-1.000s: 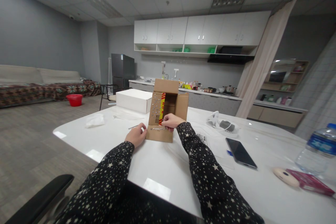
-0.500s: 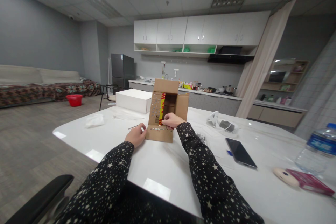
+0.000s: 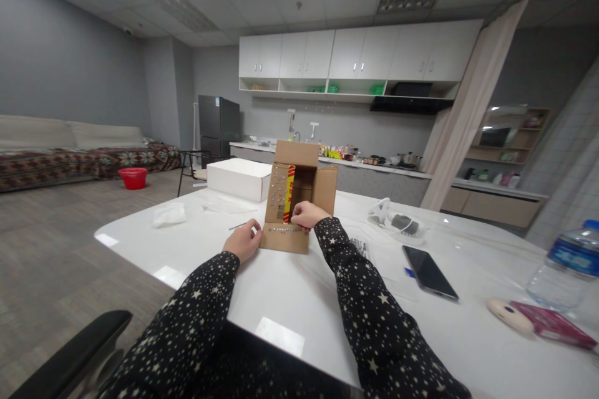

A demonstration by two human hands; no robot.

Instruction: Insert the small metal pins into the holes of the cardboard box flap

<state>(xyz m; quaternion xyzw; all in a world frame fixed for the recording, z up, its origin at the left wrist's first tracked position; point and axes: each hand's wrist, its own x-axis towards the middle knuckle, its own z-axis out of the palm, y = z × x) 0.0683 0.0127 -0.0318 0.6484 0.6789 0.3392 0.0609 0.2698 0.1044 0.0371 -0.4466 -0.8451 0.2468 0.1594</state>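
Note:
An open cardboard box [image 3: 280, 198] stands in front of me, its flaps spread and its opening facing me. Yellow-and-red tape [image 3: 291, 190] runs down its front edge. Small shiny dots sit on the side panel and in a row on the lower flap [image 3: 285, 242]. My left hand [image 3: 242, 241] rests on the table with curled fingers at that flap's left edge, thumb and forefinger against it. A thin grey stick [image 3: 236, 225] shows beside those fingers. My right hand [image 3: 307, 216] is closed in a pinch before the opening, just above the lower flap; what the fingertips hold is hidden.
A white box [image 3: 238, 179] stands behind on the left, near crumpled clear plastic [image 3: 169, 215]. To the right lie a phone [image 3: 429, 272], a white corded device [image 3: 397, 222], a beige oval object [image 3: 509, 315], a dark red box [image 3: 552, 324] and a large water bottle [image 3: 564, 268].
My right hand has shifted very slightly to the right, away from the tape. My left hand and the cardboard box have hardly moved.

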